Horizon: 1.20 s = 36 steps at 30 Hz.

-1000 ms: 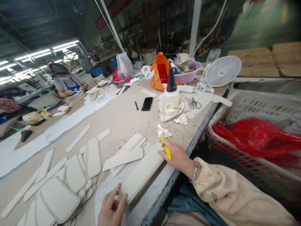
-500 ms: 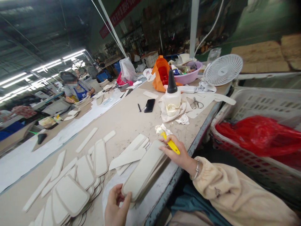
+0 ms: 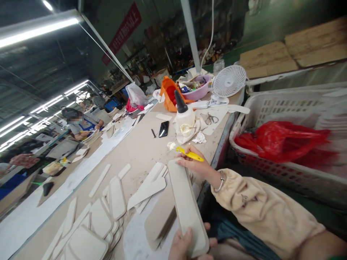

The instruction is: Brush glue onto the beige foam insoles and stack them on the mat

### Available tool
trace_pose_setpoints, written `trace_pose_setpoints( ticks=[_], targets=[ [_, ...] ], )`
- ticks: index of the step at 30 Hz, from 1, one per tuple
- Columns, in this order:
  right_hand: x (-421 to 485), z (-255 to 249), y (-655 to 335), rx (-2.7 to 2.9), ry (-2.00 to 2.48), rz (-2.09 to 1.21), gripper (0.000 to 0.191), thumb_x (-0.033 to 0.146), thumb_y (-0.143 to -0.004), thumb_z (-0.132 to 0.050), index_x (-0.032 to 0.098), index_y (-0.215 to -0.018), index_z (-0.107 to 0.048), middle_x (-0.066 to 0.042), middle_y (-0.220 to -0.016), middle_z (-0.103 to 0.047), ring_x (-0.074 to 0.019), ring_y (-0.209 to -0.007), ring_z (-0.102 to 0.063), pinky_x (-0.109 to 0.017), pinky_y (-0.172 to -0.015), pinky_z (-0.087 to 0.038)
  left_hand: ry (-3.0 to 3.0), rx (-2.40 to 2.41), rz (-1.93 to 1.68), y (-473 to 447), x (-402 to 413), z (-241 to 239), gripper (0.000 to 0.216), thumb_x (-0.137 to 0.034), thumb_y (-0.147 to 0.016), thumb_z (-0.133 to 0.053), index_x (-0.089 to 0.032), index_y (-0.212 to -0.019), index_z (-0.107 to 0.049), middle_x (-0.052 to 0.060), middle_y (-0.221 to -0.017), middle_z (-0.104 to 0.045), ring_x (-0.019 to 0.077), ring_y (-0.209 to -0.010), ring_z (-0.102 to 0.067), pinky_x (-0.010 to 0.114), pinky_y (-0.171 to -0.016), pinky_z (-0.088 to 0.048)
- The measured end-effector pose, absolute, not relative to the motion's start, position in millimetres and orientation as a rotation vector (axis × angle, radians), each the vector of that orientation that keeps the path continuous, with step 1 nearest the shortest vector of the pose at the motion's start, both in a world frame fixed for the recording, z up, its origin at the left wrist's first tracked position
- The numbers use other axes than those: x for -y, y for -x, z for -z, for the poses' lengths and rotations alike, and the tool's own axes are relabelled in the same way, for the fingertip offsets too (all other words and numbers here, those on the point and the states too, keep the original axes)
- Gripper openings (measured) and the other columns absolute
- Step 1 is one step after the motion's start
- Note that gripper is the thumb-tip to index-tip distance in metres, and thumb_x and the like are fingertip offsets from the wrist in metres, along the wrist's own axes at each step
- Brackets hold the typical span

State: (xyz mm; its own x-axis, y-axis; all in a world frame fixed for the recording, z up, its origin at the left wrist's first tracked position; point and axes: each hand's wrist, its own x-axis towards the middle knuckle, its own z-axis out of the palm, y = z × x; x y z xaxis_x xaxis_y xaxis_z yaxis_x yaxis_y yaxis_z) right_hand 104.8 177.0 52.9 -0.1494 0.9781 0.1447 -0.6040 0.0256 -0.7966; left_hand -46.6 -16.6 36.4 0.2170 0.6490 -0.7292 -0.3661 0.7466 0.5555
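My left hand (image 3: 187,243) grips the lower end of a long pale rounded panel (image 3: 187,202), thumb on top and fingertips showing past its right edge. At the upper end, my right hand (image 3: 196,164) touches the same panel with its thumb and also holds a yellow-handled brush (image 3: 193,154). The brush's tip is whitish and points left. A stack of similar panels (image 3: 159,216) lies just left of the held one, on white paper. Beyond it are several loose pale strips (image 3: 148,191). More overlapping panels (image 3: 88,243) are spread at the lower left.
A white bottle (image 3: 185,121) with a black nozzle stands on a cloth near a phone (image 3: 163,129) and scissors (image 3: 211,119). Farther back are an orange bag (image 3: 168,97) and a fan (image 3: 229,81). A crate (image 3: 235,135) borders the table's right; a co-worker (image 3: 81,126) sits across.
The top panel has come off the stack and swung rightward to a steeper angle, held at both ends. My left hand has moved right, and the brush now lies flatter. The view has shifted.
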Motion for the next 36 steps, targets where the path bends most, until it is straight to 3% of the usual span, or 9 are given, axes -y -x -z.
trace_pose_setpoints(
  ticks=[6,28,36],
  targets=[
    [-179,-43,-112,1.007,0.693,-1.401,0.037,0.031,-0.066,-0.076,0.023,-0.08,-0.042,0.007,-0.073,-0.05,-0.01,-0.064,-0.05,-0.022,-0.06,-0.04,-0.29,-1.263,-0.861,18,7,-33,0.041,-0.038,-0.07,-0.077,-0.013,-0.101,-0.066,0.018,-0.108,-0.07,0.0328,-0.09,-0.07,0.033,-0.063,-0.058],
    [-182,-40,-131,0.936,0.66,-1.35,0.033,0.029,-0.068,-0.074,0.023,-0.08,-0.043,0.007,-0.071,-0.048,-0.0098,-0.063,-0.046,-0.023,-0.06,-0.037,-0.403,-1.254,-0.896,-1,6,-38,0.038,-0.033,-0.076,-0.072,-0.01,-0.104,-0.062,0.019,-0.103,-0.071,0.0323,-0.086,-0.071,0.031,-0.06,-0.058],
    [-186,-31,-129,0.954,0.676,-1.28,0.035,0.028,-0.066,-0.073,0.024,-0.083,-0.042,0.007,-0.072,-0.048,-0.0099,-0.064,-0.046,-0.023,-0.06,-0.037,-0.311,-1.014,-0.857,6,7,-51,0.061,-0.056,-0.084,-0.054,-0.009,-0.123,-0.055,0.022,-0.119,-0.064,0.0348,-0.101,-0.066,0.035,-0.071,-0.059]
  ],
)
